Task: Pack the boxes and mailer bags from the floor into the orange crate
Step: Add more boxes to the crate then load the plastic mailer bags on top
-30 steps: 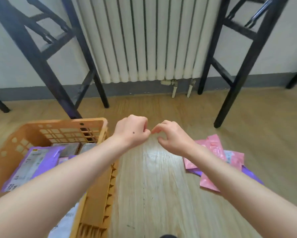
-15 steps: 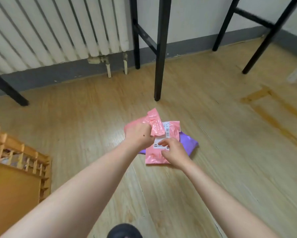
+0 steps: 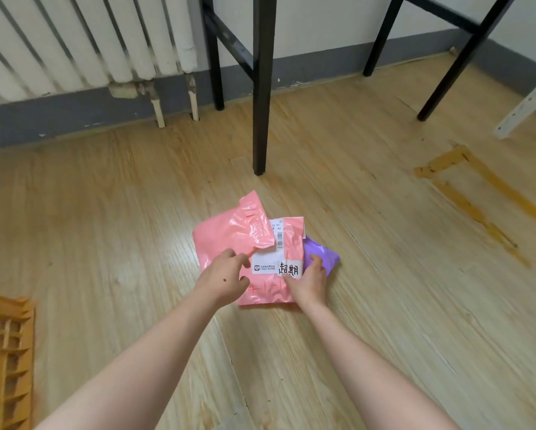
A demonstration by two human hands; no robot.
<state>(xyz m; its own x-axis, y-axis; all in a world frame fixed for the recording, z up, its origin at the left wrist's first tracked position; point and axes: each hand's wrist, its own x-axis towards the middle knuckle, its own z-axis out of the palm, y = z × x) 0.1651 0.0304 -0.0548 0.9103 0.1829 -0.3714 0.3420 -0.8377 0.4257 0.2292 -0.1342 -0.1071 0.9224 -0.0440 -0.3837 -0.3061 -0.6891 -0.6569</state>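
Observation:
Three mailer bags lie stacked on the wooden floor. A plain pink bag (image 3: 226,234) with a folded flap is on the left. A pink bag with a white label (image 3: 287,243) overlaps it, and a purple bag (image 3: 321,254) sticks out from under the right side. My left hand (image 3: 225,276) is on the pink bags, its fingers and thumb curled at the labelled bag's left edge. My right hand (image 3: 310,280) grips that bag's right edge, thumb on the label. A corner of the orange crate (image 3: 8,352) shows at the lower left; its inside is out of view.
A black table leg (image 3: 262,88) stands on the floor just beyond the bags, with more black legs (image 3: 446,72) to the right. A white radiator (image 3: 83,41) hangs on the far wall. Yellow tape marks (image 3: 474,187) cross the floor on the right.
The view swung right, from the crate to the bags. Both hands, held together in the air a second ago, came down onto the pink bags and took hold.

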